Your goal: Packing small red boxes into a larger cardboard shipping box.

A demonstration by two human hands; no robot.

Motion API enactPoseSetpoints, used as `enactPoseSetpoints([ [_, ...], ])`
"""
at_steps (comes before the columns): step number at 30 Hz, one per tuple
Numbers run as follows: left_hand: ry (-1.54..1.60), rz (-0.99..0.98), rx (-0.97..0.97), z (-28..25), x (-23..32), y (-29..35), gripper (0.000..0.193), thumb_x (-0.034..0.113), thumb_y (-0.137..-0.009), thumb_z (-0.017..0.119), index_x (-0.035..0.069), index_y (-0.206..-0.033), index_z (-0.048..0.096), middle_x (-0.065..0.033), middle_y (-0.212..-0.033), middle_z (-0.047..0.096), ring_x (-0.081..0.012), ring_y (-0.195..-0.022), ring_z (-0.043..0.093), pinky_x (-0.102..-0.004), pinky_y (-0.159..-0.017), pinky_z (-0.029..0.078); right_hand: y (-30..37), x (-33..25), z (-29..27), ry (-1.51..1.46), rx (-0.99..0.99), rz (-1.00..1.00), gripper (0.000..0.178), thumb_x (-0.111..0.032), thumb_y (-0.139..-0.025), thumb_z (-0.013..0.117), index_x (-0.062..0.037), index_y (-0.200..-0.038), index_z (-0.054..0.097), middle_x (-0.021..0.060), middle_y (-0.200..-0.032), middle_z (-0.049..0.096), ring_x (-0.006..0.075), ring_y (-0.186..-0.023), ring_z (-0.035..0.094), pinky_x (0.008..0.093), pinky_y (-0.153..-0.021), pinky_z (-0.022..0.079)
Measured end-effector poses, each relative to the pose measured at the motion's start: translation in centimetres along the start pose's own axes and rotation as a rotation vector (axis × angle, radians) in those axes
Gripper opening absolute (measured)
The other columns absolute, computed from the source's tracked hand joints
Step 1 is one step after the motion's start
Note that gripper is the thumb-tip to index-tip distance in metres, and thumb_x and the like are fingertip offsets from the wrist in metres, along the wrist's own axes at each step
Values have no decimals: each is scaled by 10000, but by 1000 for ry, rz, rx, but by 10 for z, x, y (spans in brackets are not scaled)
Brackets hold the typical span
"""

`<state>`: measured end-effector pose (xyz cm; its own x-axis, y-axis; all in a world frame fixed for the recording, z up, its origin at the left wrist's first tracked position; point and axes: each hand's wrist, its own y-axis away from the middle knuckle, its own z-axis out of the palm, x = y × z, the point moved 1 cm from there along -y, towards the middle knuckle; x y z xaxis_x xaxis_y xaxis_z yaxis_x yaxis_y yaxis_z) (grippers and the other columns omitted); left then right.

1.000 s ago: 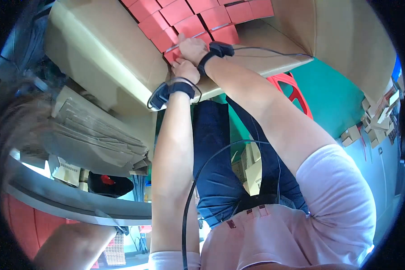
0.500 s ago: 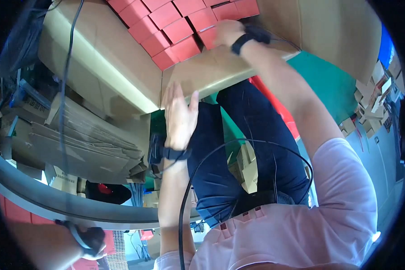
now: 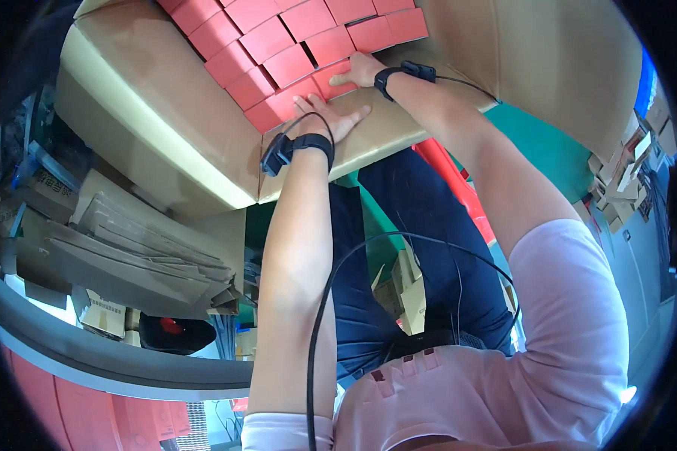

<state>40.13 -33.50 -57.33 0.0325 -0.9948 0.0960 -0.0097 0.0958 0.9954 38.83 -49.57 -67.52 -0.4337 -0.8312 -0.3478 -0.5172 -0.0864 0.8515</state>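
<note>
In the head view, the red boxes (image 3: 288,66) sit in tight rows inside the open carton (image 3: 399,120), the front row running from its near-left corner toward the right. Pushing unevenly could skew that row or dent a box face, since small gaps already show between some boxes. The cable (image 3: 468,86) from the right wristband (image 3: 384,81) reaches the carton's near-right corner — it could snag there.

Both arms stretch forward, over the near edge. The left hand (image 3: 327,124) lies palm down, its grip spread, fingertips on the front row, thumb pointing right. The right hand (image 3: 365,71) is at that row's right end, thumb out to the left — whether its grip pinches a box, I cannot tell.
</note>
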Motion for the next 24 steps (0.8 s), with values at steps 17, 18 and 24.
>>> enactPoseSetpoints([
  [17, 61, 99, 231, 0, -21, -9, 1210, 790, -767, 470, -93, -1490, 69, -322, -1556, -2, -421, -1464, 43, -483, -1177, 125, 19, -16, -9, 1, 54, 143, 726, -584, -731, 720, 62, -1058, 667, 255, -1098, 659, 370, -1062, 632, 429, -916, 501],
  [18, 113, -33, 162, -14, -23, 11, 1219, 766, -736, 538, -105, -1477, 117, -323, -1545, 84, -425, -1448, 122, -494, -1165, 165, 27, -25, -20, 57, -42, 194, 659, -537, -749, 719, 52, -1042, 676, 244, -1091, 665, 362, -1065, 635, 437, -917, 503],
  [24, 354, -281, 298, 2, -77, -11, 1357, 780, -610, 653, -86, -1482, 78, -304, -1547, 99, -416, -1451, 114, -557, -1140, 182, 49, -74, -25, 373, 52, -63, 422, -385, -778, 695, 1, -949, 703, 212, -991, 692, 340, -966, 674, 466, -854, 529],
])
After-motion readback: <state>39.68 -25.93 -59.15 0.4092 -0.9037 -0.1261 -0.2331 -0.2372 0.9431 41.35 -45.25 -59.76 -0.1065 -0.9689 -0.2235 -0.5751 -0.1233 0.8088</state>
